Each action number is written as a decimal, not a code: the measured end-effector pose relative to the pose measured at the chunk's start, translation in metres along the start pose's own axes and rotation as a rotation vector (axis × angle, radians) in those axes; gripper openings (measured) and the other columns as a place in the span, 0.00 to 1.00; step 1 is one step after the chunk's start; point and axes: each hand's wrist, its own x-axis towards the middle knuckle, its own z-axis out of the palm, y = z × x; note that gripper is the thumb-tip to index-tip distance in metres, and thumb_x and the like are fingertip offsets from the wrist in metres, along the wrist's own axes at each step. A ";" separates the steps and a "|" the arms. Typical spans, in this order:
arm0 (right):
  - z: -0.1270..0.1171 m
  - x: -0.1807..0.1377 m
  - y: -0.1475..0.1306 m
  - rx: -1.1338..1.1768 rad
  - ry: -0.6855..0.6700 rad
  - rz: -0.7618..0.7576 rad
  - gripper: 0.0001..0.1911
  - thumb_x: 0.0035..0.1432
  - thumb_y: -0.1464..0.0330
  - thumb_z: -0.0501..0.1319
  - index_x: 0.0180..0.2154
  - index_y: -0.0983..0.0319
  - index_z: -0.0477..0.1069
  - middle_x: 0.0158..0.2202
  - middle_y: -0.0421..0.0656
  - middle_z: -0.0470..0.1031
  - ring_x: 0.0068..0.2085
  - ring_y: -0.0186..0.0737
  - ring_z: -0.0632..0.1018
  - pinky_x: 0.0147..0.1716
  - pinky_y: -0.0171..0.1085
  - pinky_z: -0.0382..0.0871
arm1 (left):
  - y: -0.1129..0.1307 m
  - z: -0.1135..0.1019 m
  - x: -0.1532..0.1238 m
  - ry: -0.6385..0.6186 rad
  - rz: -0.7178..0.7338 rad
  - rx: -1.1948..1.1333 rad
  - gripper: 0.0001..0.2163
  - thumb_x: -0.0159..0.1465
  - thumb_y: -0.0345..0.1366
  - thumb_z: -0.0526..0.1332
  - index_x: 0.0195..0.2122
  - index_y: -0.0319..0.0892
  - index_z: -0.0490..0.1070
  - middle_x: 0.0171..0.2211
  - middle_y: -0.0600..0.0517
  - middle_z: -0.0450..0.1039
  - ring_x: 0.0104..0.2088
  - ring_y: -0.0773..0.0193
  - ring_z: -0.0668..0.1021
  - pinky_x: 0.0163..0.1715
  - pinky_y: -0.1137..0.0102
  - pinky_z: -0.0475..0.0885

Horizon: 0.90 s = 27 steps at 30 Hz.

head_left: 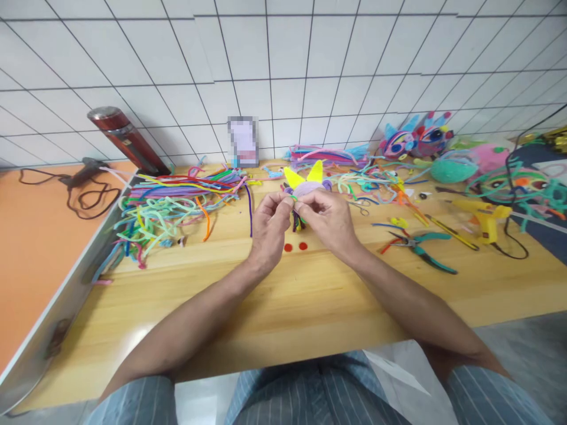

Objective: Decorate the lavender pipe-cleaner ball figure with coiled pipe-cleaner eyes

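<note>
From the head view, you see your two hands meet over the middle of the wooden counter (310, 307). Your left hand (269, 229) and your right hand (326, 221) are close together, fingertips almost touching. The fingers (287, 203) of both hands are pinched tight on a purple fuzzy toy (310, 188). The toy sits just past your fingertips, held up a little above the counter. It has two yellow ears (316, 171) that point up. Some short dark and green fuzzy bits (296, 223) hang down between your hands.

Two small red dots (295, 247) lie on the counter right under your hands.

To the left is a big messy pile of fuzzy sticks (172, 203) in many colors. Far left of it, a red bottle (120, 137) leans by the tiled wall (283, 59). A black cord (86, 195) lies on the orange top beside the counter.

To the right, a pair of pliers (423, 245) with teal handles lies near your right hand. Farther right is a yellow glue gun (486, 225). Small scissors (362, 206) lie just past your right hand. Far right by the wall are bright fuzzy masks (416, 139) and a teal fuzzy ball (452, 170).
</note>
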 end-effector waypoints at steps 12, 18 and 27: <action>-0.023 0.012 -0.007 -0.027 -0.140 0.049 0.07 0.65 0.66 0.63 0.36 0.60 0.79 0.34 0.41 0.82 0.35 0.39 0.78 0.37 0.39 0.69 | 0.001 -0.002 0.003 -0.067 -0.041 0.029 0.10 0.62 0.41 0.72 0.33 0.41 0.75 0.24 0.58 0.68 0.20 0.74 0.63 0.21 0.76 0.59; -0.037 0.018 -0.006 -0.228 -0.138 -0.156 0.07 0.67 0.69 0.62 0.39 0.59 0.80 0.38 0.43 0.83 0.39 0.42 0.79 0.43 0.41 0.71 | 0.010 0.003 0.000 -0.112 -0.189 0.013 0.08 0.60 0.37 0.70 0.29 0.41 0.74 0.21 0.58 0.66 0.19 0.74 0.63 0.21 0.75 0.57; -0.053 0.027 0.000 -0.441 -0.277 -0.559 0.10 0.70 0.72 0.60 0.43 0.57 0.81 0.42 0.46 0.81 0.47 0.50 0.79 0.51 0.49 0.69 | 0.032 0.011 -0.003 -0.159 -0.579 -0.186 0.08 0.57 0.32 0.67 0.27 0.41 0.66 0.22 0.59 0.64 0.17 0.75 0.61 0.18 0.76 0.55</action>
